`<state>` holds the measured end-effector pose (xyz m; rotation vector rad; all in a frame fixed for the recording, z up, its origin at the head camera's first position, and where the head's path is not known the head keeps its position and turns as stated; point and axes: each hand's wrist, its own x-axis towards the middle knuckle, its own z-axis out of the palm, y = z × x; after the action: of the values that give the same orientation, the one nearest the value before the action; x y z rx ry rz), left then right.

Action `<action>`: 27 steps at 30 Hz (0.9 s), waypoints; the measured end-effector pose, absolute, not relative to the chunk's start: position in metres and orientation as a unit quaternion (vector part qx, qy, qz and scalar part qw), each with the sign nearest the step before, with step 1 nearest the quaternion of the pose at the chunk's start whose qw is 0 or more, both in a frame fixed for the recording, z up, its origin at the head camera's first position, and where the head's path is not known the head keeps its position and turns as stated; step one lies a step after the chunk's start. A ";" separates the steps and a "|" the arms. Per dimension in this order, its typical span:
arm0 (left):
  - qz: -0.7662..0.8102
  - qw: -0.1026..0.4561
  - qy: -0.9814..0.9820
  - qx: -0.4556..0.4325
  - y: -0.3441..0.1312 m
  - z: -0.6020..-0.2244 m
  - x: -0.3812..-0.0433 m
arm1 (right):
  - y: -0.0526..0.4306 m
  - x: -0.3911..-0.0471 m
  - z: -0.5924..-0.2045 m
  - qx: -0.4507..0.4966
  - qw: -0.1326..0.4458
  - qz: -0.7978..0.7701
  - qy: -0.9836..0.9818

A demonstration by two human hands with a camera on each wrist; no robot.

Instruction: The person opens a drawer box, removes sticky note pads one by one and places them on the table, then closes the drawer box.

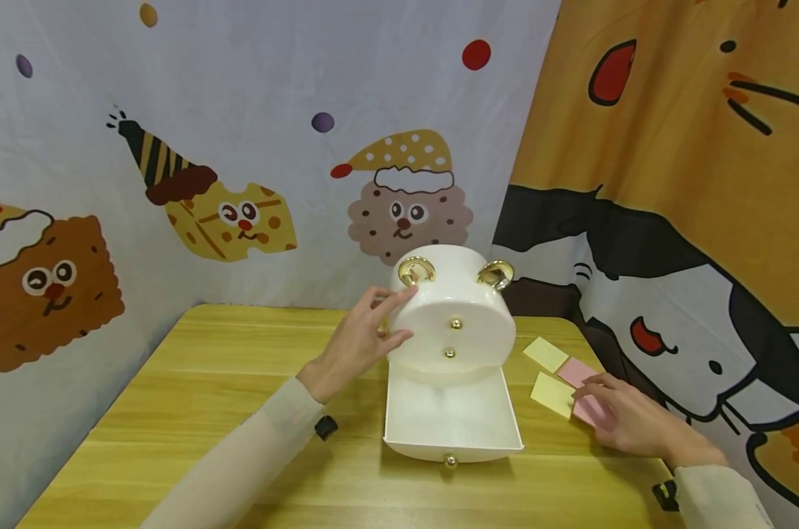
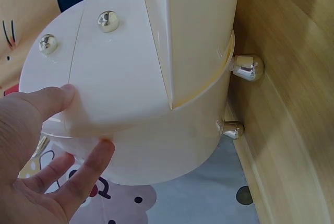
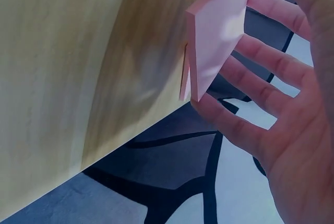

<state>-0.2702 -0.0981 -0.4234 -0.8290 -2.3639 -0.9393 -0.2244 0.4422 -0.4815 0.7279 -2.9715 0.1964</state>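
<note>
A white rounded storage box [image 1: 425, 345] with gold ears and gold knobs stands on the table, its bottom drawer [image 1: 448, 419] pulled out toward me. My left hand [image 1: 356, 338] rests on the box's left side. In the left wrist view, the thumb [image 2: 55, 98] lies on the front face and the fingertips touch the curved side. Right of the box, my right hand [image 1: 637, 422] pinches a pink sticky note pad [image 3: 219, 41] between thumb and fingers, tilted off the tabletop in the right wrist view. Nearby lies another pink pad [image 1: 576, 371].
Two yellow sticky note pads [image 1: 546, 355] lie between the box and the right hand. The wooden table [image 1: 240, 367] has its right edge close by that hand. Cartoon-print curtains [image 1: 273, 66] hang behind and to the right.
</note>
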 end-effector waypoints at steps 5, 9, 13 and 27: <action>-0.345 0.224 -0.860 -0.300 -0.099 -0.423 -0.270 | 0.447 -0.225 -0.485 0.223 0.014 0.070 -0.972; -0.347 0.223 -0.861 -0.299 -0.099 -0.424 -0.270 | 0.451 -0.225 -0.486 0.215 -0.006 0.073 -0.974; -0.347 0.220 -0.862 -0.296 -0.099 -0.425 -0.271 | 0.450 -0.223 -0.487 0.212 -0.025 0.068 -0.975; -0.338 0.229 -0.864 -0.295 -0.098 -0.425 -0.272 | 0.443 -0.221 -0.491 0.206 -0.046 0.060 -0.976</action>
<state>-0.2721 -0.0985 -0.4253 -0.8126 -2.3777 -0.9307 -0.2206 0.4425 -0.4906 0.6672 -3.1572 0.1950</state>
